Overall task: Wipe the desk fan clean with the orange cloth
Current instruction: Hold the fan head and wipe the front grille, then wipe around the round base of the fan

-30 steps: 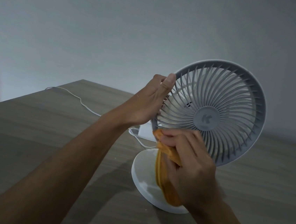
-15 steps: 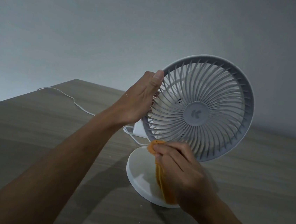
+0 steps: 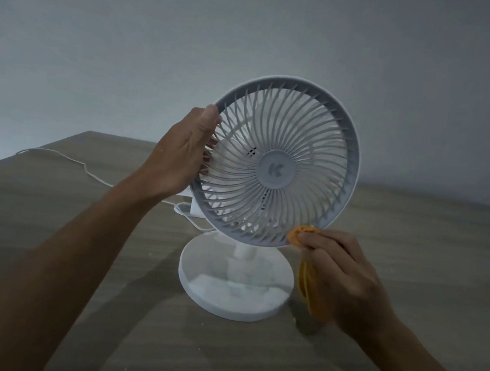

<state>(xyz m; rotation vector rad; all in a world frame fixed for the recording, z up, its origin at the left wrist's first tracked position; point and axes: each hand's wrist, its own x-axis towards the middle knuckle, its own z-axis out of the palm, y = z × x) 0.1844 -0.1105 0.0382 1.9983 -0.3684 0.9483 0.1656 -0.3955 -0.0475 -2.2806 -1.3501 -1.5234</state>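
1. Here, a white desk fan [image 3: 275, 170] is seen standing upright on a wood-grain table [image 3: 53, 210], round base [image 3: 234, 290] flat on the surface, near the middle of the scene.
2. The fan head is tilted, with the grey front grille [image 3: 304, 125] turned toward the camera; a "K" mark is shown on the hub [image 3: 275, 170].
3. The left rim of the grille is gripped by the left hand [image 3: 180, 157], thumb laid on the front edge, fingers wrapped behind the head.
4. An orange cloth [image 3: 300, 233] is bunched and pinched in the fingers of the right hand [image 3: 346, 277], fingers curled round it.
5. The cloth's top end is pressed against the lower right rim of the grille; the rest is left hanging down under the hand, just right of the base.
6. The hands are kept well apart, on opposite sides of the fan head.
7. A white cable [image 3: 68, 160] is laid across the far left of the table, running toward a white block [image 3: 195, 210] behind the fan, partly hidden.
8. A plain grey wall [image 3: 253, 35] is seen behind the table.
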